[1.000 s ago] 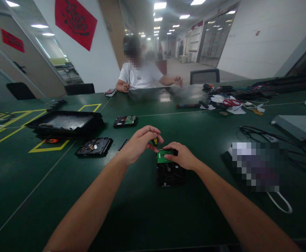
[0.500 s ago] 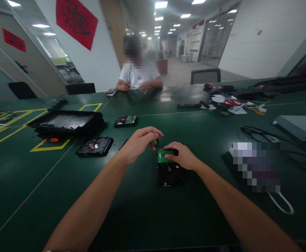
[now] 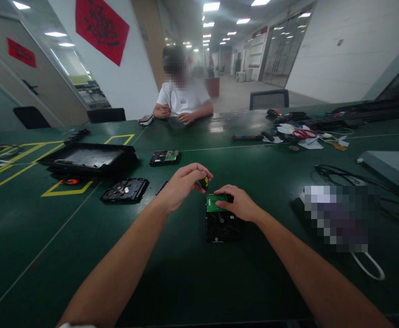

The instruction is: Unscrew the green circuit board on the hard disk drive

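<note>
A black hard drive [image 3: 222, 229] with a green circuit board [image 3: 213, 203] at its far end lies on the table in front of me. My right hand [image 3: 236, 202] grips that far end, thumb resting on the board and fingers curled over the right side. Just beyond the drive's far left corner, my left hand [image 3: 189, 182] is closed, pinching a short black-and-yellow screwdriver [image 3: 204, 183]. Its tip is hidden or too small to make out. To the left lie another opened hard drive [image 3: 126, 190] and, farther back, a drive with a green board [image 3: 165, 157].
A black tray [image 3: 90, 157] stands at the left, with an orange item [image 3: 69, 181] below it. On the right are a blurred-out object [image 3: 336, 218], black cables, a grey metal box [image 3: 391, 165] and red scissors [image 3: 304, 134]. A person [image 3: 183, 100] sits opposite.
Both hands hold nearly the same place; the screwdriver in my left hand has turned slightly. The person opposite has moved their hands a little. The view has shifted slightly.
</note>
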`<state>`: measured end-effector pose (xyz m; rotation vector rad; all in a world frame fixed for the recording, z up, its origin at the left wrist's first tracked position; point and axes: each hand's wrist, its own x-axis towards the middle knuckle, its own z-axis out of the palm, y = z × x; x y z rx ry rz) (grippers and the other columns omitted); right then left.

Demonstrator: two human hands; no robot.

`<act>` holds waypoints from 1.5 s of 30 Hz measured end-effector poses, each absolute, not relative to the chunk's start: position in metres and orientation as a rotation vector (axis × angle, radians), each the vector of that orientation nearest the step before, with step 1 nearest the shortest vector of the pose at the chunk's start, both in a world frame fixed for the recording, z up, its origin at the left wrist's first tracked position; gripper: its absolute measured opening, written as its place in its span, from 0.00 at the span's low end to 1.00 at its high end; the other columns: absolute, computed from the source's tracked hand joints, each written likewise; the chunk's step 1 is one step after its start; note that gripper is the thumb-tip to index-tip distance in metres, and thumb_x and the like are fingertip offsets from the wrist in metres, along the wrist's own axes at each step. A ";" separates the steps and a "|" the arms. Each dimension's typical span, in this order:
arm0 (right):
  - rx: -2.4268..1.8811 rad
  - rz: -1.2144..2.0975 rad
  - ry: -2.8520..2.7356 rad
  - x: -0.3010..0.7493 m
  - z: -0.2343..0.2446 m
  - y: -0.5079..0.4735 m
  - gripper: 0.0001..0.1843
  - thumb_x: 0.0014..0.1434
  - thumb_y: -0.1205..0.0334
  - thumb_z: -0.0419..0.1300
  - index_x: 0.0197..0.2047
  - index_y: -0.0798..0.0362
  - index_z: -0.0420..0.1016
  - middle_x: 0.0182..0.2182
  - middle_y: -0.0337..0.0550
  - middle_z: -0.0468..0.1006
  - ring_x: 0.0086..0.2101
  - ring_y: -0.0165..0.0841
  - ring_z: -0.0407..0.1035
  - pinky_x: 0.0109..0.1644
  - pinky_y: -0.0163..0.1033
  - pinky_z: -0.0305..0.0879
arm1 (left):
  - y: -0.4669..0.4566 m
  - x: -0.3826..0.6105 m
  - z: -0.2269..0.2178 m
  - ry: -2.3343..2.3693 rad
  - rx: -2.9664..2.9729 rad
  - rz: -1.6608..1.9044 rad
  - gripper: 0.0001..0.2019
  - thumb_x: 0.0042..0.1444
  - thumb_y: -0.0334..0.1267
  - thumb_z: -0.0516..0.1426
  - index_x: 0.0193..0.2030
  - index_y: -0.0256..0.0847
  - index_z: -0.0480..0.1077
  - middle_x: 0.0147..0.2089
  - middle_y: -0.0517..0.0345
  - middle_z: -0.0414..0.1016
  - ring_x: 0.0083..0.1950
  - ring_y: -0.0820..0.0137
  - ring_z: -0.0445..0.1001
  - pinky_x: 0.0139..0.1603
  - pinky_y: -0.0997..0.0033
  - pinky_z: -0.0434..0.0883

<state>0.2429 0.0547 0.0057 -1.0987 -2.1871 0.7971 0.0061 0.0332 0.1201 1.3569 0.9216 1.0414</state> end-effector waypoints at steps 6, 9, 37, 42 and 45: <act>-1.098 0.800 -2.169 0.243 0.004 0.054 0.17 0.67 0.54 0.69 0.58 0.42 0.82 0.57 0.44 0.81 0.58 0.44 0.73 0.64 0.55 0.66 | 0.036 0.004 0.120 0.977 1.405 1.076 0.08 0.59 0.40 0.61 0.37 0.39 0.81 0.43 0.51 0.78 0.43 0.65 0.74 0.34 0.70 0.72; -1.095 0.798 -2.176 0.244 0.005 0.054 0.17 0.68 0.54 0.68 0.59 0.42 0.81 0.57 0.43 0.81 0.58 0.44 0.73 0.63 0.55 0.67 | 0.036 0.004 0.121 0.950 1.377 1.047 0.08 0.60 0.40 0.62 0.39 0.39 0.80 0.42 0.50 0.78 0.43 0.64 0.75 0.34 0.70 0.73; -1.108 0.819 -2.177 0.243 0.006 0.055 0.18 0.67 0.55 0.69 0.59 0.43 0.81 0.57 0.44 0.81 0.58 0.45 0.73 0.65 0.56 0.66 | 0.034 0.006 0.117 0.817 1.270 1.046 0.07 0.62 0.38 0.60 0.43 0.39 0.75 0.42 0.49 0.81 0.44 0.62 0.77 0.34 0.68 0.74; -1.094 0.811 -2.171 0.243 0.004 0.054 0.18 0.67 0.54 0.69 0.59 0.42 0.81 0.57 0.44 0.81 0.58 0.44 0.73 0.65 0.56 0.66 | 0.036 0.004 0.118 0.853 1.320 1.056 0.06 0.60 0.38 0.60 0.38 0.38 0.78 0.43 0.48 0.80 0.45 0.63 0.76 0.36 0.68 0.73; -1.093 0.796 -2.166 0.243 0.003 0.055 0.17 0.67 0.55 0.69 0.58 0.43 0.82 0.57 0.44 0.81 0.58 0.44 0.74 0.65 0.56 0.66 | 0.037 0.002 0.117 0.893 1.392 1.058 0.07 0.60 0.38 0.60 0.36 0.39 0.79 0.43 0.50 0.78 0.43 0.65 0.74 0.36 0.69 0.72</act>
